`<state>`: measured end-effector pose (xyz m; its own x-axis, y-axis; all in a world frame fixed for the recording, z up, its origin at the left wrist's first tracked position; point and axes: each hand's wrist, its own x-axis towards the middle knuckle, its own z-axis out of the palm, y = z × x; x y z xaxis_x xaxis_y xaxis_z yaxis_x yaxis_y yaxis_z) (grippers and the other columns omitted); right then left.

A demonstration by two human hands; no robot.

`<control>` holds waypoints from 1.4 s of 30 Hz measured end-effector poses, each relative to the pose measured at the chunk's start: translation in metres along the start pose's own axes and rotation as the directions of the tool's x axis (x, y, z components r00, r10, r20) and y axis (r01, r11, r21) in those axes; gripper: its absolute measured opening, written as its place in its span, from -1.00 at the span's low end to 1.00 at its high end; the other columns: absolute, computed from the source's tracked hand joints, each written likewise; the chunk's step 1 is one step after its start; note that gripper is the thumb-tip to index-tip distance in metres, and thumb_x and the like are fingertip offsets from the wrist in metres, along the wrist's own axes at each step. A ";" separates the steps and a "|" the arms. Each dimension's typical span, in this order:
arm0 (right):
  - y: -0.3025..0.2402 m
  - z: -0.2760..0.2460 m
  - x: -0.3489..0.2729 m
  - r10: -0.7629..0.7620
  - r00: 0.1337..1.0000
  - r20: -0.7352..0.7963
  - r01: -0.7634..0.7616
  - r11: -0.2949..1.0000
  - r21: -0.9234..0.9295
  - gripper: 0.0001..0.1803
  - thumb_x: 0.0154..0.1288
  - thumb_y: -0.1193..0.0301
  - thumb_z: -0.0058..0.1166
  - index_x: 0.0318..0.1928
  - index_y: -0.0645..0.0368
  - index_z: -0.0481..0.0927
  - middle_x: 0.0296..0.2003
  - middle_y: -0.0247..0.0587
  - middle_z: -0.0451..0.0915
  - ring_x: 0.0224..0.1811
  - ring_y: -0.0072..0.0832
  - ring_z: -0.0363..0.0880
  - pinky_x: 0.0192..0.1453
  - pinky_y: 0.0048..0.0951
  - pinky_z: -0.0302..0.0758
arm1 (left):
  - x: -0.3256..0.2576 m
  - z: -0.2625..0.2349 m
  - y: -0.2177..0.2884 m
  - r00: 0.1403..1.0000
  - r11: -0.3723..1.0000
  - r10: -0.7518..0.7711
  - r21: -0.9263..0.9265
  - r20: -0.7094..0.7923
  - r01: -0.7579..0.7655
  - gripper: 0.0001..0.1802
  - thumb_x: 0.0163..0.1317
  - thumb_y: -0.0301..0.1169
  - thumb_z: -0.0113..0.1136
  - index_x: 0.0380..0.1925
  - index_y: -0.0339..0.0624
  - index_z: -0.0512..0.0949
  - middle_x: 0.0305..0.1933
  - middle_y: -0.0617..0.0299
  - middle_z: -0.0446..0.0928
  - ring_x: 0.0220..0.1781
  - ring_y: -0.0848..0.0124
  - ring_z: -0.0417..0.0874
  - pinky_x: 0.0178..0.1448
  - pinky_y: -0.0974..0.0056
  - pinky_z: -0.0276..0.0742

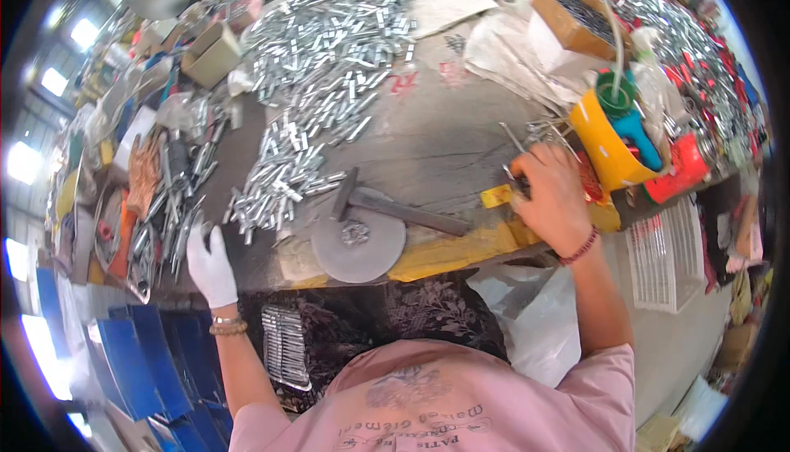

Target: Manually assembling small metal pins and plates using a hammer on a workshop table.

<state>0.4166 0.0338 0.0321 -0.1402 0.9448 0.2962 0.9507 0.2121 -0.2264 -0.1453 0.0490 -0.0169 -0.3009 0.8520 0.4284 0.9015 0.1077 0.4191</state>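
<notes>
While left hand [212, 267], unclenched, sits beside tools [176, 205], right hand [550, 194] curls near metal pieces [546, 132], grip unclear.

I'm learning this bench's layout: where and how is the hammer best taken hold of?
Probably by the handle end, coming from the right with the right hand. The hammer lies with its head to the left, over the round grey disc; its long, straight shaft points right, past the disc's edge, so that end looks easiest to wrap.

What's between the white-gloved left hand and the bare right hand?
Head view: mainly a round grey disc, overlapped by a dark hammer.
</notes>
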 end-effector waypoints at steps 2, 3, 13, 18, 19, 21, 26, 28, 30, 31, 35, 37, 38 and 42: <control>0.008 -0.005 -0.010 0.002 1.000 -0.004 -0.002 1.000 0.014 -0.61 0.03 0.52 0.43 -0.06 0.08 0.68 -0.08 -0.13 0.57 0.18 -0.05 0.52 0.35 0.00 0.41 | -0.002 0.003 0.007 0.998 0.999 0.036 -0.021 -0.044 -0.037 -0.57 0.56 -0.34 0.25 0.31 -0.34 0.60 0.15 -0.11 0.73 0.21 0.04 0.74 0.39 0.06 0.55; 0.011 -0.007 -0.015 0.039 0.999 -0.006 -0.039 0.999 0.008 -0.57 0.04 0.56 0.39 -0.02 0.10 0.68 -0.08 -0.10 0.57 0.18 -0.02 0.52 0.33 0.01 0.42 | -0.003 0.007 0.010 0.999 0.998 0.028 -0.053 -0.039 -0.030 -0.58 0.56 -0.34 0.25 0.30 -0.34 0.61 0.15 -0.10 0.73 0.21 0.04 0.74 0.39 0.06 0.55; 0.001 0.000 -0.017 0.050 0.988 -0.147 -0.018 0.976 0.217 -0.35 0.07 0.56 0.33 0.27 0.11 0.62 0.15 -0.06 0.62 0.28 0.02 0.54 0.39 0.02 0.43 | 0.004 0.008 -0.008 1.000 0.999 0.029 -0.014 0.005 -0.029 -0.56 0.61 -0.35 0.20 0.37 -0.36 0.58 0.27 -0.11 0.70 0.29 0.06 0.71 0.44 0.06 0.53; -0.001 -0.027 -0.011 0.045 0.963 -0.265 0.012 0.977 0.212 -0.35 0.12 0.59 0.29 0.30 0.15 0.61 0.24 -0.03 0.63 0.35 0.03 0.56 0.47 -0.01 0.45 | -0.001 0.012 -0.022 0.998 0.998 0.054 -0.010 -0.024 -0.054 -0.52 0.61 -0.39 0.20 0.44 -0.31 0.54 0.25 -0.09 0.70 0.26 0.07 0.72 0.42 0.04 0.54; 0.000 -0.033 -0.008 0.040 0.956 -0.289 0.033 0.970 0.241 -0.36 0.14 0.61 0.29 0.31 0.16 0.60 0.25 -0.02 0.63 0.35 0.05 0.56 0.47 -0.01 0.47 | -0.001 0.013 -0.023 0.999 0.999 0.035 -0.024 -0.011 -0.036 -0.51 0.60 -0.40 0.20 0.46 -0.28 0.53 0.25 -0.09 0.69 0.25 0.06 0.71 0.41 0.04 0.54; 0.001 -0.040 0.000 0.059 0.957 -0.285 0.021 0.963 0.270 -0.35 0.16 0.62 0.29 0.33 0.17 0.58 0.25 0.00 0.62 0.35 0.08 0.56 0.47 -0.02 0.48 | -0.001 0.013 -0.019 0.999 0.999 0.034 -0.041 -0.018 -0.035 -0.51 0.60 -0.40 0.20 0.46 -0.27 0.53 0.24 -0.09 0.68 0.25 0.06 0.71 0.40 0.04 0.54; 0.012 -0.042 0.047 0.035 0.911 -0.411 0.056 0.976 0.209 -0.30 0.22 0.59 0.34 0.41 0.20 0.50 0.30 0.06 0.58 0.35 0.10 0.56 0.42 -0.06 0.53 | -0.002 0.011 -0.013 0.999 0.999 0.029 -0.039 -0.019 -0.030 -0.51 0.57 -0.43 0.21 0.45 -0.22 0.55 0.19 -0.06 0.68 0.22 0.07 0.69 0.39 0.03 0.52; 0.030 -0.042 0.073 0.035 0.904 -0.426 0.062 0.975 0.212 -0.29 0.23 0.59 0.32 0.42 0.18 0.49 0.29 0.06 0.56 0.35 0.11 0.55 0.41 -0.06 0.53 | -0.002 0.010 -0.009 0.999 0.998 0.030 -0.055 -0.024 -0.031 -0.51 0.57 -0.43 0.21 0.45 -0.22 0.54 0.18 -0.05 0.68 0.22 0.06 0.69 0.39 0.03 0.52; 0.040 -0.047 0.095 0.127 0.898 -0.421 -0.007 0.961 0.275 -0.29 0.24 0.63 0.24 0.44 0.17 0.51 0.27 0.04 0.57 0.34 0.06 0.56 0.44 -0.11 0.49 | -0.002 0.009 -0.005 0.999 0.997 0.032 -0.070 -0.025 -0.033 -0.51 0.57 -0.43 0.21 0.45 -0.22 0.54 0.17 -0.05 0.68 0.21 0.06 0.69 0.38 0.03 0.52; 0.044 -0.054 0.101 0.189 0.910 -0.369 -0.073 0.949 0.306 -0.31 0.23 0.65 0.21 0.42 0.14 0.53 0.21 0.01 0.59 0.32 -0.02 0.58 0.40 -0.14 0.51 | -0.003 0.008 -0.003 0.999 0.997 0.034 -0.071 -0.026 -0.035 -0.51 0.57 -0.44 0.20 0.46 -0.22 0.54 0.18 -0.05 0.68 0.21 0.07 0.69 0.38 0.03 0.52; 0.052 -0.054 0.102 0.083 0.916 -0.392 0.032 0.960 0.279 -0.36 0.21 0.68 0.13 0.35 0.15 0.62 0.05 0.01 0.65 0.20 -0.12 0.69 0.30 -0.22 0.58 | -0.001 0.013 -0.007 1.000 0.995 0.024 -0.097 -0.019 -0.026 -0.51 0.57 -0.43 0.20 0.46 -0.22 0.54 0.21 -0.06 0.68 0.22 0.08 0.69 0.39 0.04 0.52; 0.037 -0.061 0.091 0.152 0.953 -0.261 -0.065 0.947 0.314 -0.46 0.23 0.61 0.20 0.26 0.15 0.65 0.07 -0.04 0.69 0.16 -0.10 0.71 0.26 -0.15 0.60 | -0.001 0.012 -0.010 0.999 0.996 0.027 -0.083 -0.024 -0.029 -0.51 0.58 -0.43 0.20 0.46 -0.23 0.54 0.21 -0.06 0.68 0.22 0.08 0.69 0.40 0.04 0.52; 0.030 -0.061 0.084 0.213 0.969 -0.125 -0.161 0.928 0.336 -0.55 0.25 0.55 0.26 0.18 0.14 0.68 0.09 -0.10 0.72 0.12 -0.07 0.73 0.21 -0.08 0.62 | -0.001 0.012 -0.012 0.999 0.997 0.028 -0.068 -0.033 -0.030 -0.51 0.59 -0.42 0.20 0.46 -0.23 0.54 0.22 -0.06 0.68 0.23 0.08 0.69 0.40 0.05 0.52; 0.041 -0.061 0.044 0.321 0.792 -0.520 -0.246 0.946 0.210 -0.68 0.18 0.53 0.43 -0.05 0.13 0.67 -0.14 -0.18 0.69 -0.13 -0.14 0.73 0.03 -0.09 0.64 | 0.000 0.012 -0.012 1.000 0.996 0.004 -0.091 -0.009 -0.005 -0.52 0.59 -0.41 0.19 0.45 -0.25 0.54 0.22 -0.07 0.68 0.24 0.08 0.69 0.41 0.05 0.52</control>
<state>0.4665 0.0690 0.0925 0.3377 0.6862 0.6442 0.8761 0.0210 -0.4816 -0.1522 0.0541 -0.0310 -0.3002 0.8480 0.4368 0.8707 0.0566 0.4885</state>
